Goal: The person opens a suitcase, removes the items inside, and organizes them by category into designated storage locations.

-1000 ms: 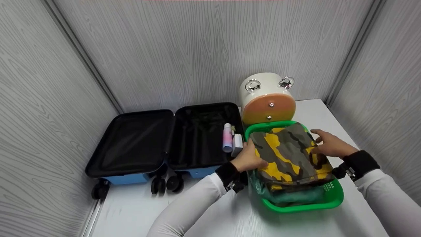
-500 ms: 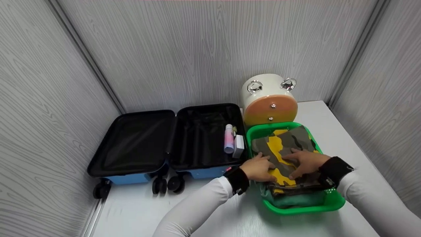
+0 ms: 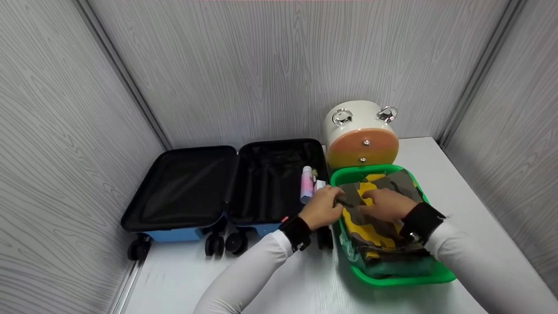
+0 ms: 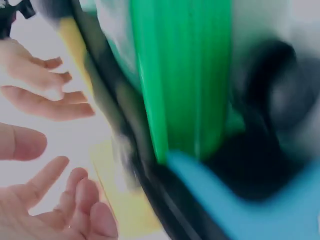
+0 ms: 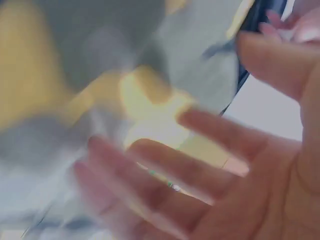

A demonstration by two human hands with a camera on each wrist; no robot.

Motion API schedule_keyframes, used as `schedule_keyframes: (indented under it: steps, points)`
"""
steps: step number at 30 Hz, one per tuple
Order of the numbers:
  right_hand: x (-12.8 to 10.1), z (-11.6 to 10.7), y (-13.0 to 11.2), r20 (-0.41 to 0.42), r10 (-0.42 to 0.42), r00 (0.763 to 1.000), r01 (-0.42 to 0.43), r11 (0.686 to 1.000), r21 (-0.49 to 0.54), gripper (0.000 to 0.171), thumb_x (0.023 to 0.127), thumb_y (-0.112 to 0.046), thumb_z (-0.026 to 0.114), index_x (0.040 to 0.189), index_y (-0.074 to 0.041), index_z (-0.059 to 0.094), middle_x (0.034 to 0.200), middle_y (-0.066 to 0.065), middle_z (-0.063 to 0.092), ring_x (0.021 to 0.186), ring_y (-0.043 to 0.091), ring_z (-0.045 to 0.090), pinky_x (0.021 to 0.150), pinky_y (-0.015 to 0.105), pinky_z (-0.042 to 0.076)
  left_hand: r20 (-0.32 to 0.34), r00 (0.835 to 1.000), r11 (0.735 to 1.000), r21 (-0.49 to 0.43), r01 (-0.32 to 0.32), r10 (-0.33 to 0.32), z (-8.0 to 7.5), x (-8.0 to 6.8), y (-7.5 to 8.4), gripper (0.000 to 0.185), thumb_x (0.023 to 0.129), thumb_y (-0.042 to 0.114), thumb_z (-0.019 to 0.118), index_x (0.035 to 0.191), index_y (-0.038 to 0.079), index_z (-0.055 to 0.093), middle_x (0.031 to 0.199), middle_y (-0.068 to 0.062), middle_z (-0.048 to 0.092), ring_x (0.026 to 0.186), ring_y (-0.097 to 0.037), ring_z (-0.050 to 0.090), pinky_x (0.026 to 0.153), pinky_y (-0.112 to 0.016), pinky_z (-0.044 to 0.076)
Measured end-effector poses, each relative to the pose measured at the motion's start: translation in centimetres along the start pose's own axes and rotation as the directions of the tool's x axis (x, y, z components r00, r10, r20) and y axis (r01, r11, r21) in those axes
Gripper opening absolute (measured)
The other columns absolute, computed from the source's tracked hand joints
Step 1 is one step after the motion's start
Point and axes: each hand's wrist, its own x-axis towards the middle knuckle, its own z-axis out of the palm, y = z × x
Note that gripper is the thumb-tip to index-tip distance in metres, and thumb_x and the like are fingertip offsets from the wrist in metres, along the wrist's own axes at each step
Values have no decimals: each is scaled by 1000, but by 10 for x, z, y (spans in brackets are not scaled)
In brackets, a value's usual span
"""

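A folded camouflage garment point(image 3: 365, 229) in grey, brown and yellow lies on top of the load in a green plastic basket point(image 3: 405, 281). Beneath it a dark green item point(image 3: 396, 267) shows at the front. My left hand point(image 3: 321, 209) is at the garment's left edge, beside the suitcase; in the left wrist view its fingers are loosely bent and nothing is between them. Over the garment's middle is my right hand point(image 3: 387, 204), palm down. The right wrist view shows that hand's fingers point(image 5: 170, 165) spread and nearly straight close to the blurred cloth.
An open blue suitcase point(image 3: 176, 235) with black lining stands left of the basket. Its right half holds a pink and lilac bottle point(image 3: 307, 185) and a white box point(image 3: 320, 184). Behind the basket is a white and orange drum-shaped drawer box point(image 3: 362, 146). Walls enclose the table.
From the garment's right edge, my right hand has come in over its middle. My left hand has gone from the garment's top back to its left edge. The view has shifted slightly.
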Motion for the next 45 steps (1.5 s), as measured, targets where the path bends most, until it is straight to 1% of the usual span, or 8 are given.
schedule_keyframes:
  steps: [3,9,13,20,28,34,40,45]
  points:
    - [10,11,-20,-17,-1,1000,1,999,36,63,108,-44,65,147,5,55,119,21,76,96,29,73,88,52,61,-13,997,990,117,80,-79,-10,-7,-14,43,103,18,60,144,7,63,138,-14,66,123,-30,65,109,-44,53]
    - [22,39,-37,11,90,996,-89,993,-75,98,96,-50,80,159,12,38,139,32,67,115,39,72,104,57,58,184,961,921,369,126,-205,-4,-24,-42,63,111,53,53,159,12,52,152,-17,59,132,-36,64,113,-52,51]
    - [24,47,-30,-63,134,989,-140,985,-96,103,91,-44,86,160,12,34,136,33,69,109,41,74,101,59,60,192,967,901,428,73,-170,10,-28,-53,66,112,64,43,153,14,59,147,-15,65,120,-34,73,100,-48,60]
    - [19,49,-15,-164,162,973,-168,985,-28,101,90,-47,85,153,16,37,114,32,72,91,38,73,88,56,63,105,989,892,450,46,-104,17,-29,-55,63,111,67,43,102,12,74,87,-11,76,86,-31,76,76,-47,62]
    - [5,48,-5,-80,193,978,-194,981,-2,104,97,-43,78,160,20,23,130,39,67,102,41,73,95,57,60,87,991,887,459,53,-104,16,-27,-57,67,110,69,41,99,12,74,89,-12,77,89,-32,77,79,-49,62]
    - [-14,39,10,-72,179,981,-180,984,-14,87,98,-37,76,147,23,37,111,33,70,87,35,70,85,52,61,66,993,888,455,62,-102,13,-28,-58,66,110,69,42,92,12,71,87,-13,76,88,-33,77,77,-49,61]
    - [-26,31,34,-80,169,982,-170,985,-11,39,96,-33,79,93,2,61,70,4,50,60,22,55,55,32,43,68,990,887,455,78,-122,11,-32,-58,67,111,68,41,93,11,70,89,-14,77,89,-34,77,78,-49,62]
    - [-39,24,59,-83,188,979,-190,982,-15,41,95,-35,81,94,0,59,71,4,50,61,23,56,55,32,44,16,991,877,469,108,-131,15,-34,-59,67,109,71,43,89,13,69,86,-13,77,86,-33,77,74,-48,61]
